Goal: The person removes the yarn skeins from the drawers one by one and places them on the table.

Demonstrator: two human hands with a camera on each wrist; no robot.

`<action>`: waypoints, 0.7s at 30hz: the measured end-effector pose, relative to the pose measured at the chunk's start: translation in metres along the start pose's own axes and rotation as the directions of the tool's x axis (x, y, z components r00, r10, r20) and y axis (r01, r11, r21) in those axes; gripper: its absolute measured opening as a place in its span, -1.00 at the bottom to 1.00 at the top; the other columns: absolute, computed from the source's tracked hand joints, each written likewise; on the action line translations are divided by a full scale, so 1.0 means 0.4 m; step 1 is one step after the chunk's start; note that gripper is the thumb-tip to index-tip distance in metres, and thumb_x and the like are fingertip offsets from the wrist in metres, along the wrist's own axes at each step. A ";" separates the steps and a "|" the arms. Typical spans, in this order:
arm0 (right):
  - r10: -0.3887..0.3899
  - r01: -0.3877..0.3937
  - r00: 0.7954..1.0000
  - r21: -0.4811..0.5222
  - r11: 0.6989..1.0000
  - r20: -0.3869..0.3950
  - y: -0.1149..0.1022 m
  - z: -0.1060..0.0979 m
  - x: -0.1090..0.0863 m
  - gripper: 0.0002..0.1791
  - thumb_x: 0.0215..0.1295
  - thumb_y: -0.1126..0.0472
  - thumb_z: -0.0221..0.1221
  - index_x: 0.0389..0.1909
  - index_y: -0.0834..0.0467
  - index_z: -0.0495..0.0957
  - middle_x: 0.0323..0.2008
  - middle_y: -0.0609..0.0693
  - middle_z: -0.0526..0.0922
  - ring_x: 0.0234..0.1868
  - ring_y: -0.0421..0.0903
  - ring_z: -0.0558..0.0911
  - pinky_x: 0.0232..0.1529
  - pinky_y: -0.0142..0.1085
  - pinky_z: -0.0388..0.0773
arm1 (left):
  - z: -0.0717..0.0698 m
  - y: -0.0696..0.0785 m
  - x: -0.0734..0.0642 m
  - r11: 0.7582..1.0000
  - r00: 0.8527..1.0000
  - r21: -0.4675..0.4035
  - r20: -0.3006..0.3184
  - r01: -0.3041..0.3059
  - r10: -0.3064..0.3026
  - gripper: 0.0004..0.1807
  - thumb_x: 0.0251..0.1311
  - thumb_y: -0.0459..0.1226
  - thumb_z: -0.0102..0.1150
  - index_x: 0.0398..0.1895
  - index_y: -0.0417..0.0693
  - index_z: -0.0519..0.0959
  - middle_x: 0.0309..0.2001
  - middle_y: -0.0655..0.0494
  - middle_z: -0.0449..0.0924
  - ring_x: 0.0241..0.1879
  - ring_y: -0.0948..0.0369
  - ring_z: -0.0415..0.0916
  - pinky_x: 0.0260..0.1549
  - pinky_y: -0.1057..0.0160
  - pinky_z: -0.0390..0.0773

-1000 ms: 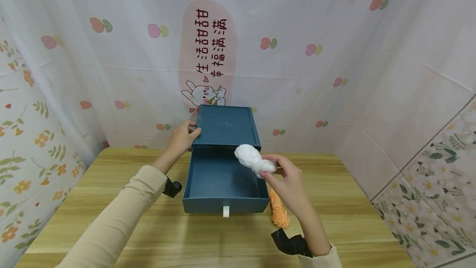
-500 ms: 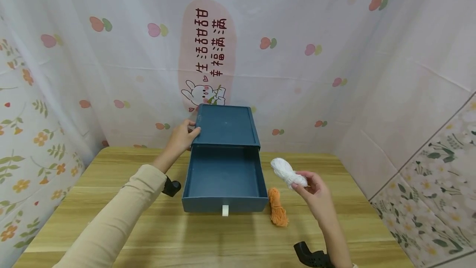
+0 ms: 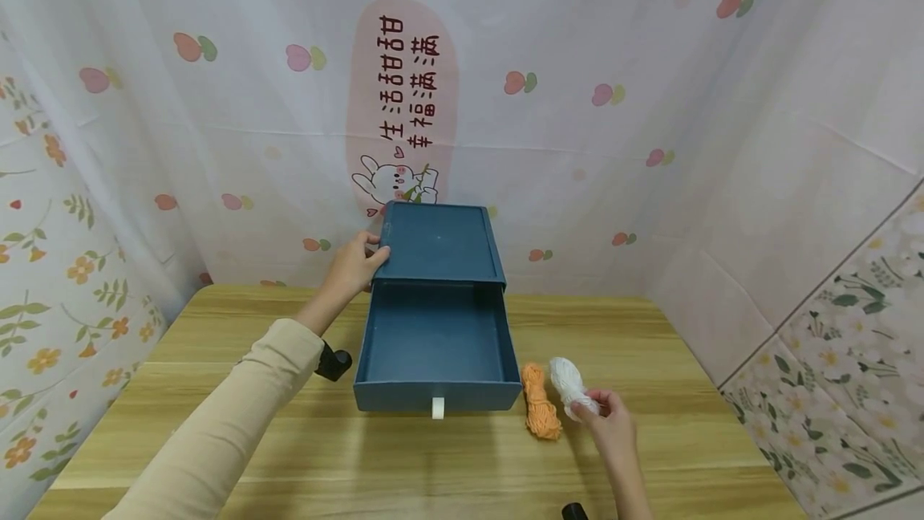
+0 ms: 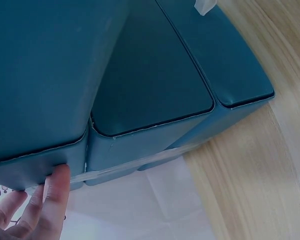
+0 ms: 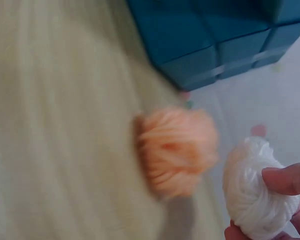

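Note:
My left hand (image 3: pixel 351 265) rests against the upper left side of a dark blue drawer unit (image 3: pixel 440 243). In the left wrist view its fingers (image 4: pixel 57 195) lie fairly straight on the unit's side. The top drawer (image 3: pixel 436 397) is pulled out, and its visible floor is bare. To the right of the unit, my right hand (image 3: pixel 606 421) pinches one end of a white yarn skein (image 3: pixel 568 379) between thumb and fingers. Just left of it, an orange yarn skein (image 3: pixel 540 404) lies on the table. Whether the white skein touches the table cannot be told.
The wooden table (image 3: pixel 289 456) runs back to a printed curtain (image 3: pixel 563 159). Black wrist-worn devices show near each arm, one at the left wrist (image 3: pixel 333 362). A white pull tab (image 3: pixel 438 408) sticks out from the drawer front. More drawers (image 4: pixel 155 80) are stacked below the top one.
My right hand has carried the white yarn skein from above the open drawer rightward and down, to beside the orange skein. My left hand stays on the drawer unit.

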State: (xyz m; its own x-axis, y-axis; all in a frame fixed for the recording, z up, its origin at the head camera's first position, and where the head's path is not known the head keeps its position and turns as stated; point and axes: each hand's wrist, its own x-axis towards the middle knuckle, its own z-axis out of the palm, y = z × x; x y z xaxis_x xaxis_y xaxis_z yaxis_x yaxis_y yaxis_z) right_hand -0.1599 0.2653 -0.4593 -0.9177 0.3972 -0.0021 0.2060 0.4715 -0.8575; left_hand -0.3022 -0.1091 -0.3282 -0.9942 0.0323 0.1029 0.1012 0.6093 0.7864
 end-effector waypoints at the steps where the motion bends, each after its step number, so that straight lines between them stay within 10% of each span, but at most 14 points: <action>1: 0.010 -0.010 1.000 -0.012 1.000 -0.002 0.008 0.004 -0.001 -0.63 0.08 0.24 0.24 -0.15 0.34 0.40 -0.15 0.21 0.52 -0.33 -0.27 0.42 -0.42 -0.49 0.42 | 0.000 0.000 0.000 1.000 1.000 0.001 0.000 0.001 -0.001 -0.50 0.30 -0.08 -0.13 0.21 -0.17 0.25 -0.01 -0.23 0.49 -0.26 -0.04 0.58 -0.54 0.25 0.61; 21: 0.019 -0.014 0.998 -0.076 0.997 0.058 0.053 0.037 0.011 -0.55 0.15 0.09 0.20 -0.12 0.37 0.41 -0.11 0.30 0.49 -0.16 0.04 0.49 -0.32 -0.37 0.39 | -0.002 0.001 -0.003 1.000 1.000 -0.005 0.001 -0.008 0.008 -0.50 0.31 -0.08 -0.14 0.22 -0.18 0.24 -0.01 -0.24 0.49 -0.26 -0.04 0.57 -0.48 0.17 0.62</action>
State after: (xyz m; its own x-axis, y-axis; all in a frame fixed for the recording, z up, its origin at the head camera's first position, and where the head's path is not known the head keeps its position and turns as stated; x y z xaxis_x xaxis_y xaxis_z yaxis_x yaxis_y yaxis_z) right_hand -0.1646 0.2655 -0.4850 -0.9319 0.3594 -0.0481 0.2442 0.5241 -0.8159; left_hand -0.3009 -0.1094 -0.3276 -0.9934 0.0381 0.1082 0.1090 0.6054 0.7884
